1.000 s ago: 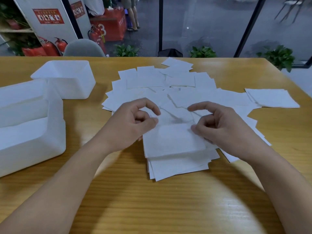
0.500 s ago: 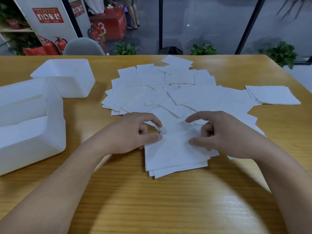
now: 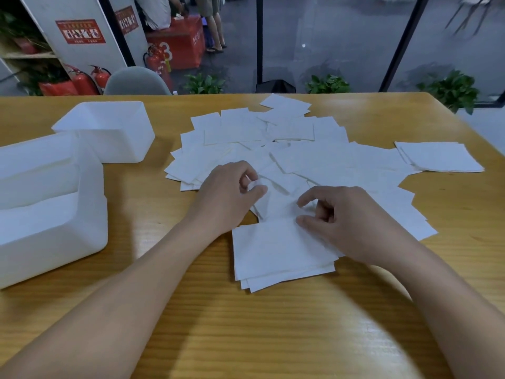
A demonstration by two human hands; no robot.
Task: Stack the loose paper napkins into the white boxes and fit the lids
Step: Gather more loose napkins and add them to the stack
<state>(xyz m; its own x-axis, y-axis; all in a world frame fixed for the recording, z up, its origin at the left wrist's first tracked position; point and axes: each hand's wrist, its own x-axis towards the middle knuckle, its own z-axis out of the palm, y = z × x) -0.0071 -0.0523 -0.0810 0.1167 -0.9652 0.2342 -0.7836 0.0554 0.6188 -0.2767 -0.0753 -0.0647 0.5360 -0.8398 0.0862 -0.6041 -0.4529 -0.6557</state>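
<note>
The left hand (image 3: 226, 198) pinches a napkin (image 3: 276, 203) from the loose spread; the right hand (image 3: 347, 220), fingers curled, presses its thumb on the small stack (image 3: 278, 255) just below both hands

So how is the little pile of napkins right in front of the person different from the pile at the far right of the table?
The near pile lies under the right hand, whose fingers rest on it; the far-right pile lies untouched. The near pile is fanned, with lower sheets poking out at its front edge; the far-right pile looks squarer, only slightly offset. The near pile overlaps the loose spread of napkins; the far-right one merely borders it. Both are white, square, and lie flat on the wooden table.
</note>
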